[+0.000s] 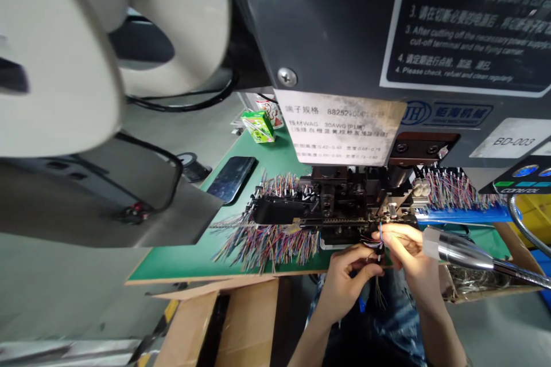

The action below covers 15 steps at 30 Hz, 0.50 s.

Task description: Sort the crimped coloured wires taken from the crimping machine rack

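My left hand (pixel 348 278) is closed round a small bundle of thin wires (pixel 379 293), whose loose ends hang below my fingers over my lap. To its right, my right hand (pixel 408 249) pinches one thin blue wire (pixel 381 231) between thumb and fingers. That wire stands upright at the front of a terminal crimping machine (pixel 357 200), close to its crimping head. Just right of my right hand is the pale tip of a shiny metal gooseneck lamp (pixel 465 253). The wire's tip is too small to make out.
Piles of multicoloured wires (pixel 275 246) lie left of the machine on the green table (pixel 172 264), more wires (pixel 447 186) behind right. A phone (pixel 232 179) and green box (pixel 258 126) sit further back. Cardboard boxes (pixel 245 321) stand below the front edge. A large white reel (pixel 55 57) looms left.
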Each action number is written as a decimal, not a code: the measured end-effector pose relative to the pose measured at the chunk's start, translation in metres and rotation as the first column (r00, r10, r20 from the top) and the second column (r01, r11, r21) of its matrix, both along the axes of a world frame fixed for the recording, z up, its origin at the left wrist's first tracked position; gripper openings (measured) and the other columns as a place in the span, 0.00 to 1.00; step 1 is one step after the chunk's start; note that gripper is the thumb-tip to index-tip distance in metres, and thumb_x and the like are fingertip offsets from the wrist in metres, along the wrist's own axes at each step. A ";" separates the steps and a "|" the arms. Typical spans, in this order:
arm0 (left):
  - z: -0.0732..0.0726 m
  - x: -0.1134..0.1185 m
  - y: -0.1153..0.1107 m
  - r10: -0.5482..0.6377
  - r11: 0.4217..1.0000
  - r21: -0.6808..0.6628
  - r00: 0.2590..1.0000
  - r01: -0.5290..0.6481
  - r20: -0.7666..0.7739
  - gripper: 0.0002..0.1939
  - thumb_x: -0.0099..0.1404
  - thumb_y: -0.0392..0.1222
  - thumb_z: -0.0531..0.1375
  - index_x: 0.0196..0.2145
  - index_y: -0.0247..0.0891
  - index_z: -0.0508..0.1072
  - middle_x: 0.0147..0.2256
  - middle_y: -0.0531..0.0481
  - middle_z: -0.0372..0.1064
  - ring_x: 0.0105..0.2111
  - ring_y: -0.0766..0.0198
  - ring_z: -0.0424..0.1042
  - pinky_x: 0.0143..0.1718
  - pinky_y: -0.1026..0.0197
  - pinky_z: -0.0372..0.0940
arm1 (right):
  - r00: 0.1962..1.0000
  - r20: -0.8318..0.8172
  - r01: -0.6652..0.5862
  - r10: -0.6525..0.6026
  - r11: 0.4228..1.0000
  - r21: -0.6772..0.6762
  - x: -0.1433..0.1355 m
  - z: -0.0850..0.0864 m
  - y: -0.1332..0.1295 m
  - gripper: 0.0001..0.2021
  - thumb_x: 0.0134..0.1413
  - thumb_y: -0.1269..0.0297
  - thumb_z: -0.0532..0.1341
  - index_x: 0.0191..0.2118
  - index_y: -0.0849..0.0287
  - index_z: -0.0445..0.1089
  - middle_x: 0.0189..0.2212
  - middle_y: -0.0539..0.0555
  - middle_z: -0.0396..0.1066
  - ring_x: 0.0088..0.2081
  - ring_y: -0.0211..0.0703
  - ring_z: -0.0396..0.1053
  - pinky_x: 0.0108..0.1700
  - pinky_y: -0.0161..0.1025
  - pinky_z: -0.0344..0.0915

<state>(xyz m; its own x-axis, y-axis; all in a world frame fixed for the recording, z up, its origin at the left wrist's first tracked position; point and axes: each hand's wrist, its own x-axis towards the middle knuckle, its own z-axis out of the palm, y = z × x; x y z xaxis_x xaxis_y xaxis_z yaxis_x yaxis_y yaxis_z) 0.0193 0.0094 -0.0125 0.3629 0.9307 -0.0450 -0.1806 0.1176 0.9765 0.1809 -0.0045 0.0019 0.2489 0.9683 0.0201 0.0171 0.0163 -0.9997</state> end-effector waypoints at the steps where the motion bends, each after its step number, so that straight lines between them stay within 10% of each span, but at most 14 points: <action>1: 0.000 0.000 0.000 -0.002 1.000 0.003 1.000 0.002 -0.002 0.14 0.61 0.49 0.74 0.32 0.35 0.83 0.32 0.47 0.79 0.30 0.58 0.82 0.36 0.60 0.79 | 1.000 -0.004 0.002 -0.002 1.000 -0.005 0.000 0.000 0.000 0.15 0.60 0.50 0.71 0.43 0.55 0.85 0.35 0.57 0.87 0.18 0.41 0.68 0.18 0.38 0.67; 15: 0.008 -0.009 0.002 -0.085 0.989 -0.113 0.989 0.099 0.119 0.17 0.55 0.52 0.79 0.31 0.36 0.83 0.29 0.50 0.79 0.26 0.62 0.80 0.34 0.62 0.75 | 0.977 0.205 0.012 -0.051 0.982 0.188 -0.003 0.010 -0.005 0.07 0.65 0.58 0.68 0.41 0.53 0.84 0.35 0.55 0.82 0.33 0.48 0.77 0.38 0.44 0.74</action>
<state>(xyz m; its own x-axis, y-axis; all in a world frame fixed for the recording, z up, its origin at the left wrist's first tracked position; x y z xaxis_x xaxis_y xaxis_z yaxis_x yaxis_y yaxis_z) 0.0107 0.0111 -0.0044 0.4560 0.8836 -0.1066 -0.2720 0.2524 0.9286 0.1777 -0.0097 0.0117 0.2508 0.9346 0.2524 0.2282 0.1963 -0.9536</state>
